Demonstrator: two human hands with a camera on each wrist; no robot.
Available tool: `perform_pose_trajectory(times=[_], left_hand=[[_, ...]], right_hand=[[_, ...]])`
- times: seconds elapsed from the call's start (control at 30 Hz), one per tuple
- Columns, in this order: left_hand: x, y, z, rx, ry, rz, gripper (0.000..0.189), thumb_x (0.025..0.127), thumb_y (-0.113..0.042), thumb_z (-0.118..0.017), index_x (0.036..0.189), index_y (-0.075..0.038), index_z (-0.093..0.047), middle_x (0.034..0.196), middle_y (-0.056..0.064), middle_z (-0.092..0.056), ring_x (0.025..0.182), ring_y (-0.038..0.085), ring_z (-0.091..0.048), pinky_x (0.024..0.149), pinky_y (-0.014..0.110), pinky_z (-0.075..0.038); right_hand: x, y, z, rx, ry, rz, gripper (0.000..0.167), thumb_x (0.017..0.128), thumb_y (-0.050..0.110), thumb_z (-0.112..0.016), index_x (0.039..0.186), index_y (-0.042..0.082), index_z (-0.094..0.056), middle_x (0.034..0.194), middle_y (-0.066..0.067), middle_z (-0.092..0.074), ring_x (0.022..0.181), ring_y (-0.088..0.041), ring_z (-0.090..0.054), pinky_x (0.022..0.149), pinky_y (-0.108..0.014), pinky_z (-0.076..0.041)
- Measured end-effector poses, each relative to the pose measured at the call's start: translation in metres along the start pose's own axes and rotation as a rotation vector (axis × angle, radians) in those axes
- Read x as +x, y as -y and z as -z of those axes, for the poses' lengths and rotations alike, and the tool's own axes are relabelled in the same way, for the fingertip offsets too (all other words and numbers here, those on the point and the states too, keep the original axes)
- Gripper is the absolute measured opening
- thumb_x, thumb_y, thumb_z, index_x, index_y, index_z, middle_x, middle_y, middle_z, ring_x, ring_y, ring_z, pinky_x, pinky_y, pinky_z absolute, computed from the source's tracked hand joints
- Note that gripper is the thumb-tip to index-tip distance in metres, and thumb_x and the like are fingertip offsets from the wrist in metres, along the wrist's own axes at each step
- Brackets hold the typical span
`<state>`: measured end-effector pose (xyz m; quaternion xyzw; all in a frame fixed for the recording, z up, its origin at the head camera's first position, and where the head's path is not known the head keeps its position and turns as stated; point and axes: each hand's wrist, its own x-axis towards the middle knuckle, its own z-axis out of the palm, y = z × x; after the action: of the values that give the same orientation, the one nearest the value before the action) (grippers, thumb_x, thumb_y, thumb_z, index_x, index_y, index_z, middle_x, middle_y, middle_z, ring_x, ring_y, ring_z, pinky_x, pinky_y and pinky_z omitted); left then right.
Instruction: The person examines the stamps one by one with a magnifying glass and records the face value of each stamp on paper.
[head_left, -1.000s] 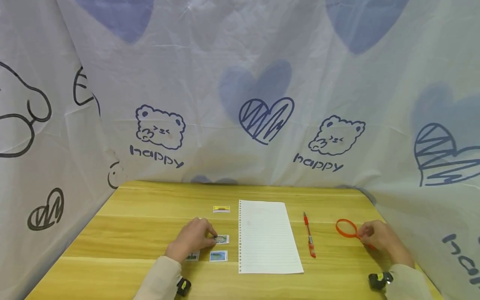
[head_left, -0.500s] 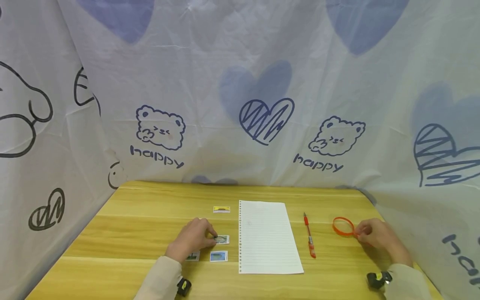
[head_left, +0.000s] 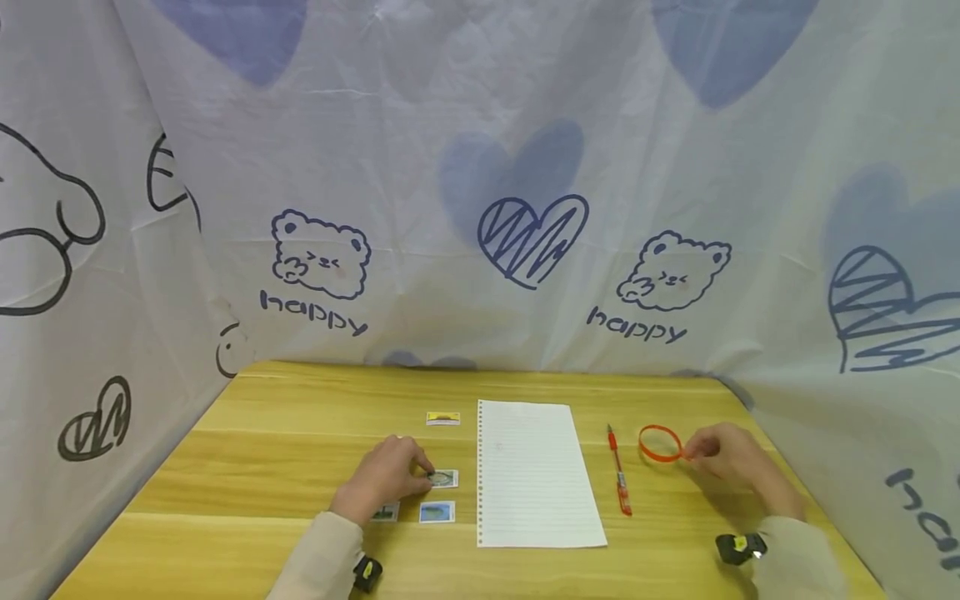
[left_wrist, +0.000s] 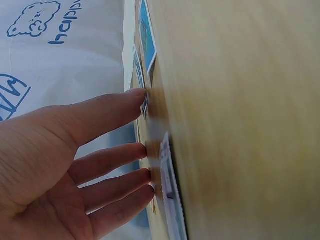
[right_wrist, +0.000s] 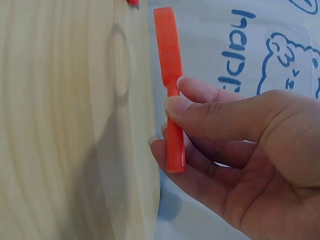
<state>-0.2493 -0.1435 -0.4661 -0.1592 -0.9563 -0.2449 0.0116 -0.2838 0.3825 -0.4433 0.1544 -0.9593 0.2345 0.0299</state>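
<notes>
My right hand (head_left: 723,454) pinches the handle of an orange-red magnifying glass (head_left: 643,448) between thumb and fingers. In the right wrist view the magnifying glass (right_wrist: 170,45) is edge-on, held above the table with its shadow beside it. My left hand (head_left: 386,475) rests on the table, thumb and index fingertips at the left edge of a greenish postage stamp (head_left: 447,478). The left wrist view shows the thumb touching that stamp and the other visible fingers loosely extended. A blue stamp (head_left: 437,512) lies just nearer, and another stamp (head_left: 387,512) is partly hidden beneath the left hand.
A yellow stamp (head_left: 443,419) lies farther back. Lined paper (head_left: 536,475) with a punched left edge lies mid-table. Between it and the magnifying glass is a red pen (head_left: 618,471). A printed white cloth (head_left: 450,333) hangs behind the wooden table (head_left: 247,467).
My right hand has lifted the magnifying glass from the table and carried it leftward, toward the pen. My left hand and the stamps have stayed in place.
</notes>
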Motion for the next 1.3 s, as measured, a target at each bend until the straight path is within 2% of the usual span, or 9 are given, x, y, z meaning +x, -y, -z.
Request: perform_pose_trajectory(times=[0.4,0.83,1.3], left_hand=[[0.001,0.001,-0.001,-0.012,-0.001,-0.005,0.013,0.080,-0.013,-0.088,0.092,-0.012,-0.083,0.102,0.006,-0.080,0.101,0.032,-0.071,0.088,0.052,-0.058],[0.000,-0.001,0.002,-0.019,0.003,0.007,0.013,0.080,-0.013,-0.088,0.092,-0.013,-0.083,0.103,0.006,-0.080,0.102,0.032,-0.072,0.088,0.051,-0.059],[-0.003,-0.003,0.003,-0.007,0.008,0.014,0.012,0.080,-0.013,-0.088,0.091,-0.013,-0.083,0.105,0.005,-0.080,0.103,0.032,-0.069,0.089,0.051,-0.058]], right_hand=[[0.019,0.034,-0.006,0.063,0.032,0.028,0.010,0.081,-0.005,-0.079,0.088,0.003,-0.078,0.085,-0.006,-0.077,0.075,-0.007,-0.061,0.067,-0.023,-0.052],[0.038,0.063,-0.021,0.075,0.009,0.127,0.010,0.081,-0.005,-0.080,0.085,0.004,-0.078,0.082,-0.006,-0.077,0.074,-0.006,-0.064,0.068,-0.023,-0.054],[0.054,0.092,-0.037,0.117,0.061,0.134,0.010,0.083,-0.006,-0.078,0.085,0.003,-0.078,0.084,-0.008,-0.076,0.076,-0.010,-0.063,0.069,-0.023,-0.053]])
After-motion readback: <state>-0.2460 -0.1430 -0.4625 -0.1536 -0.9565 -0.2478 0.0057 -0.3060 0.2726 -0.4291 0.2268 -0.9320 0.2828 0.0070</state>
